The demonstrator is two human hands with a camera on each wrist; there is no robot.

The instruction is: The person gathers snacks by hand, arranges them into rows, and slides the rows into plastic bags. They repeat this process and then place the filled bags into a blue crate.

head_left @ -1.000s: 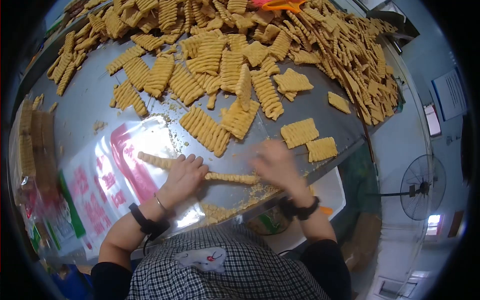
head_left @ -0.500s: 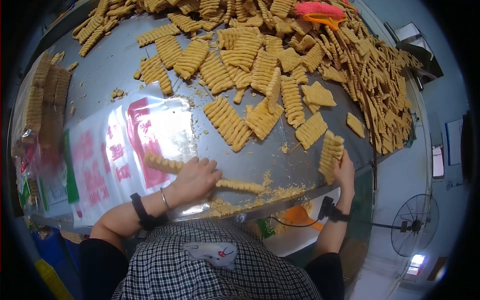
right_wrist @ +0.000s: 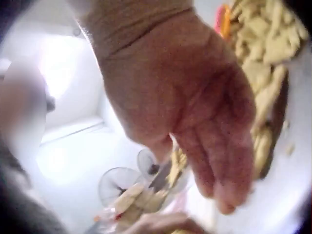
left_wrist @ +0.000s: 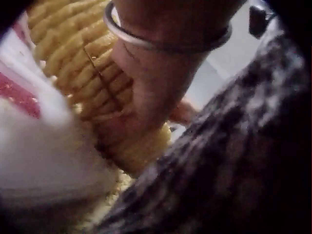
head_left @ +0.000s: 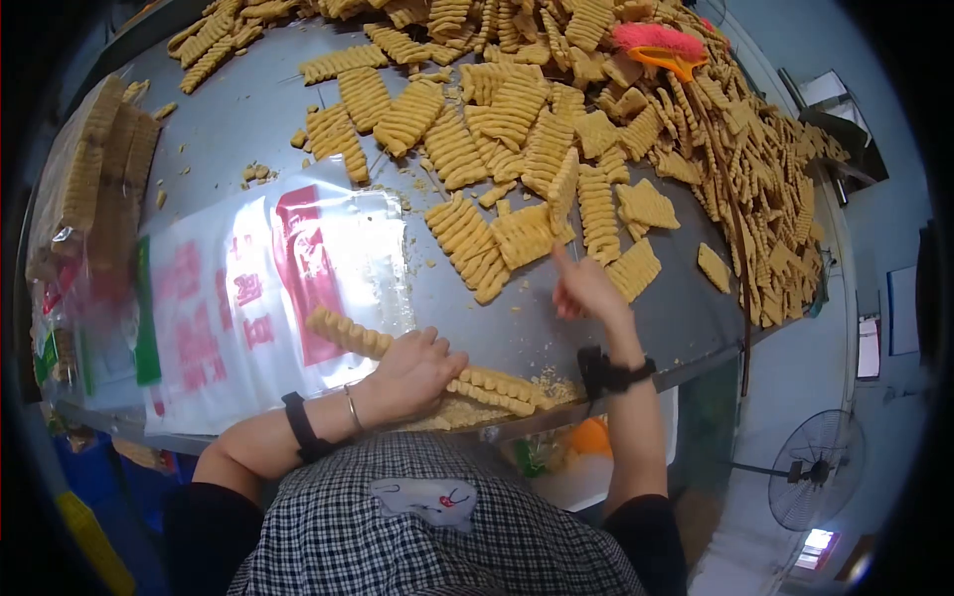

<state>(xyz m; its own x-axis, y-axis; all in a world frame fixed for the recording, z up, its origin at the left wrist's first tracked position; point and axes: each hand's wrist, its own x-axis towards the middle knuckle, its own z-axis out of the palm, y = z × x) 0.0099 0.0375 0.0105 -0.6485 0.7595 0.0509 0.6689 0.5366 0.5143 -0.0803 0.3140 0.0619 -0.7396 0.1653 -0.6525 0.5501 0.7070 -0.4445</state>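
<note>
My left hand point(head_left: 412, 375) lies over a row of golden ridged crackers point(head_left: 502, 389) standing on edge along the table's near side, fingers wrapped over them. In the left wrist view, the thumb side of the left hand point(left_wrist: 151, 92) presses against the broad ridged face of a cracker point(left_wrist: 68, 53). My right hand point(head_left: 593, 290) is over the table with its index finger extended to the lower edge of a flat-lying cracker point(head_left: 524, 238). Nothing shows in its palm in the right wrist view, where the fingers point(right_wrist: 226, 165) hang fairly straight.
A printed clear plastic bag point(head_left: 229, 288) lies flat on the metal table point(head_left: 497, 328) at left, beside packed crackers point(head_left: 84, 169). A large cracker heap point(head_left: 765, 189) covers the back and right, with a pink-and-orange brush point(head_left: 661, 48) on it. Crumbs line the near edge.
The right hand has let go of the cracker it held at the right edge and moved left to another. The row under the left hand looks thicker at its right end. The view has shifted slightly.
</note>
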